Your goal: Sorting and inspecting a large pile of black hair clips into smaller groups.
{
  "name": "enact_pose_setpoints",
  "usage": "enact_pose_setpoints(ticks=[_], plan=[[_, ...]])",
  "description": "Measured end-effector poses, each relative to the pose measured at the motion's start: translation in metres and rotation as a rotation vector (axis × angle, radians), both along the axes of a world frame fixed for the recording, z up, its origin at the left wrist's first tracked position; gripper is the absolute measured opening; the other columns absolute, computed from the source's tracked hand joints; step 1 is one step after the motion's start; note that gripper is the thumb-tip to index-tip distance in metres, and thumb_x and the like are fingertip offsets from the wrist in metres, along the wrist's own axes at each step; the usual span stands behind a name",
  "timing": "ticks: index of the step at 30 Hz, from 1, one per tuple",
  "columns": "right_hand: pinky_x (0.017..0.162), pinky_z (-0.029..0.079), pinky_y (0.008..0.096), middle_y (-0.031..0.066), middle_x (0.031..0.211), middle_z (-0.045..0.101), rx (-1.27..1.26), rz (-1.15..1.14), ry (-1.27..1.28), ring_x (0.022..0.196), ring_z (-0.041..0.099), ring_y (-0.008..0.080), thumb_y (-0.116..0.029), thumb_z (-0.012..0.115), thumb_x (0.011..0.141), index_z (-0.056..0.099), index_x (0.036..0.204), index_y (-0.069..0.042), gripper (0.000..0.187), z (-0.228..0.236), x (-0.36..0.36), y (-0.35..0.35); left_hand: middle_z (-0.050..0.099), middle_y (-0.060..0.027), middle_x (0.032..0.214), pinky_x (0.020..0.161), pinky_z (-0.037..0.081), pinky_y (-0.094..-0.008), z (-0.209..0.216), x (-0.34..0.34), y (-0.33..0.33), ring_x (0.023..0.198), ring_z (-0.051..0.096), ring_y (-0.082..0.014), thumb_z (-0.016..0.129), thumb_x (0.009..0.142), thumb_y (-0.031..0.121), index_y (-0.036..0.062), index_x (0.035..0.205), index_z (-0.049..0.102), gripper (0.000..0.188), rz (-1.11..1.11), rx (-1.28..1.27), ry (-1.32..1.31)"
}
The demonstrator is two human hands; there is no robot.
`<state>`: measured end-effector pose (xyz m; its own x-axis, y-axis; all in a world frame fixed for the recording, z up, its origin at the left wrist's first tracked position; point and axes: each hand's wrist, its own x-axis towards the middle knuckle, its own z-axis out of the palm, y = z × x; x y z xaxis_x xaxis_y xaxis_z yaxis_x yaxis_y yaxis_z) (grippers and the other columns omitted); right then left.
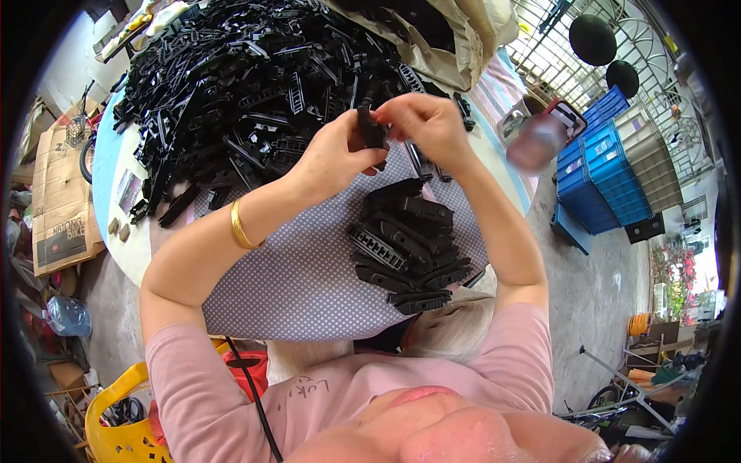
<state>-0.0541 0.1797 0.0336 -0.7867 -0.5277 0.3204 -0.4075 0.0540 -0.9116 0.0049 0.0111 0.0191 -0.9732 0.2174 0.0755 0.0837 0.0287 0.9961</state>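
Note:
Above the table's middle, my left hand (330, 160) is closed round a black plastic part (371, 130) with a curved, dark body. My right hand (429, 126) comes to it from the other side, thumb and fingers pinched together at the part's edge; whether something small is between those fingertips is hidden. Just beyond both hands spreads a large heap of black plastic parts (231, 85), some with ladder-like slots. Nearer to me, to the right below my hands, lies a smaller stack of long black parts (417, 243) in rough rows.
A dotted grey cloth (285, 278) covers the near part of the round table. Beige sacking (455, 46) lies at its far right edge. Blue crates (602, 177) stand on the floor to the right. At left are a cardboard sheet (62, 185) and a yellow chair (116, 409).

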Motion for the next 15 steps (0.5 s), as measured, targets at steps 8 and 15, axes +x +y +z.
enact_pose_setpoints(ticks=[8,15], plan=[[0.088,0.043,0.0442,0.0242,0.112,0.054,0.48,-0.518,0.902,0.102,0.053,0.0372,-0.021,0.054,0.083,0.056,0.107,0.004,0.035,-0.031,-0.164,0.022,0.062,-0.0075,0.091,0.073,0.048,-0.0257,-0.018,0.011,0.012,0.082,0.059,-0.0117,0.058,0.081,0.0,0.0006,0.119,0.043,0.041,-0.07,-0.254,0.145],[0.1,0.034,0.0424,0.0253,0.133,0.036,0.895,-0.695,0.656,0.119,0.038,0.0432,-0.026,0.053,0.083,0.038,0.129,-0.001,0.055,-0.018,-0.258,0.007,0.056,-0.0199,0.089,0.074,0.046,-0.0392,-0.031,0.025,0.014,0.084,0.055,-0.0369,0.059,0.076,0.0,0.0022,0.119,0.045,0.045,0.036,-0.436,0.595]])
